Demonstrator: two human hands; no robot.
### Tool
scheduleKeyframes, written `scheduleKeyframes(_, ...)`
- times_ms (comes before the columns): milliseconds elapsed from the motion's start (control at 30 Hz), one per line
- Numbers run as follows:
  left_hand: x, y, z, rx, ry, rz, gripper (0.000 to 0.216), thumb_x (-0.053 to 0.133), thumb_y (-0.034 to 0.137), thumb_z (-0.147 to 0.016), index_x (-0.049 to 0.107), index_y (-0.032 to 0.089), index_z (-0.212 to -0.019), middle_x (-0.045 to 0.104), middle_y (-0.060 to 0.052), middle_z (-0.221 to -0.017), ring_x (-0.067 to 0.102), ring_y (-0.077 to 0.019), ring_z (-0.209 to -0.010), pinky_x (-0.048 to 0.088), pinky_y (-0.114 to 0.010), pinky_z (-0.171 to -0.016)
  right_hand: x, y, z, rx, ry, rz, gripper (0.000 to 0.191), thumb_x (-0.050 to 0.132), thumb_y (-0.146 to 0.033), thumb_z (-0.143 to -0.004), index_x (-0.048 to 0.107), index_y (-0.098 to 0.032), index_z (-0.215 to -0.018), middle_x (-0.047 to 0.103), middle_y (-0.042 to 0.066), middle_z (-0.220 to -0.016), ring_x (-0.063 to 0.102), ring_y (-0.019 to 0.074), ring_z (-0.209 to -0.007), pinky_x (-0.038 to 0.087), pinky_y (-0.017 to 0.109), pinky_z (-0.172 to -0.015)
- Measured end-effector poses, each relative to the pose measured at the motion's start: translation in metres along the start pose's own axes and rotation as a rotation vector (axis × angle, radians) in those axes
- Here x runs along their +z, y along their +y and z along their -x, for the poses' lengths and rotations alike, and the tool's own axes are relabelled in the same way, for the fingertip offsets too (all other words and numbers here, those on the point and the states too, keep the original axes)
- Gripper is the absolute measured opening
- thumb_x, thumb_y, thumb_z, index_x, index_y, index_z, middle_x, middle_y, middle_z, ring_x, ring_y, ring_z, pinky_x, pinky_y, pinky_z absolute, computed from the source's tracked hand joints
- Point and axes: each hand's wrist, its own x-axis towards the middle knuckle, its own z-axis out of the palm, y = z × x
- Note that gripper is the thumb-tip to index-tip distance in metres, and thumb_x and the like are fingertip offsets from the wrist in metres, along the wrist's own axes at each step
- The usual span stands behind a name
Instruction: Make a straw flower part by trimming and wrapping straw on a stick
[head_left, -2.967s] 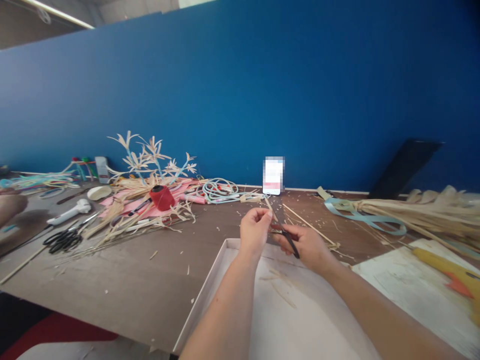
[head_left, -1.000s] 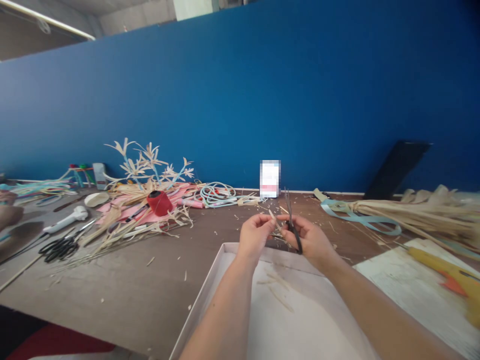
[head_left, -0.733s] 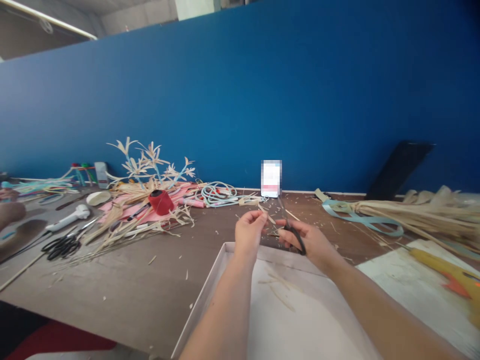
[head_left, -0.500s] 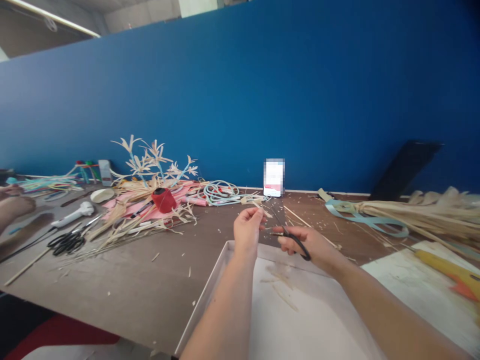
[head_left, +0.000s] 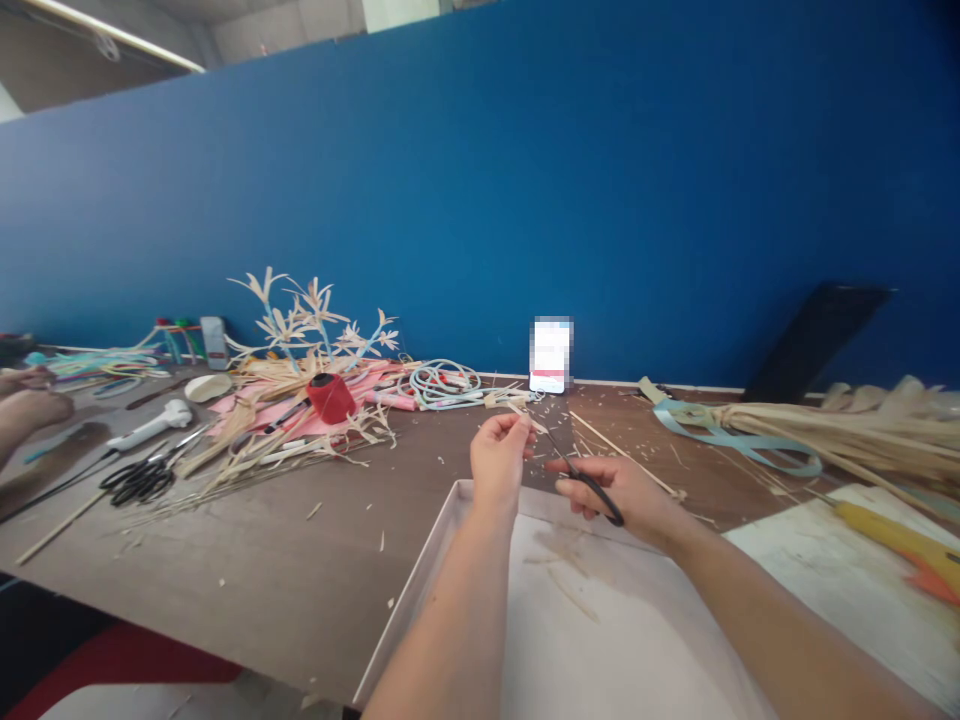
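Observation:
My left hand [head_left: 498, 458] pinches a thin pale straw strip [head_left: 520, 411] above the far edge of a shallow white box lid [head_left: 450, 590]. My right hand [head_left: 626, 492] grips small black-handled scissors [head_left: 587, 482], whose blades point up and left towards the strip. Both hands hover close together, a few centimetres apart. Some straw trimmings [head_left: 568, 592] lie inside the lid below them.
On the brown table lie a red thread spool [head_left: 328, 396], straw flowers [head_left: 309, 322], black scissors [head_left: 137, 479], a white tool [head_left: 147, 424] and coiled cords [head_left: 441, 383]. A straw bundle with blue ribbon [head_left: 810, 432] and a yellow glue gun [head_left: 900, 541] lie at right. Another person's hand [head_left: 26, 405] shows at far left.
The scissors in my right hand have tilted from upright down to point left at the strip. My left hand kept its pinch on the strip and rose slightly.

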Motion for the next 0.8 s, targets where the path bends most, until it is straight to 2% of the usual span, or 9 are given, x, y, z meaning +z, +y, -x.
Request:
scheduleKeyframes(367,-0.0014,-0.0025,-0.0008,0.030,-0.014,-0.004,0.024,0.064,0.034,-0.065,0.060,0.013,-0.076,0.062,-0.003,-0.071,0.055,-0.0100,-0.063,0.043,-0.018,-0.051,0.0017,0.0028,-0.0023,0.004,0.009,0.041,0.054,0.063,-0.046,-0.070,0.061,-0.012,-0.113,0.054,-0.001,-0.053,0.047,0.0107,-0.049,0.038,0.023,-0.049)
scheduleKeyframes(800,-0.0010,-0.0005,-0.0004,0.036,0.036,0.026,0.027,0.066,0.035,-0.062,0.059,0.013,-0.076,0.063,-0.003,-0.070,0.057,-0.0107,-0.064,0.043,-0.019,-0.051,0.0037,0.0035,-0.0020,-0.018,0.007,0.024,0.055,0.063,-0.046,-0.070,0.060,-0.013,-0.114,0.055,0.000,-0.055,0.048,0.0113,-0.051,0.038,0.023,-0.049)
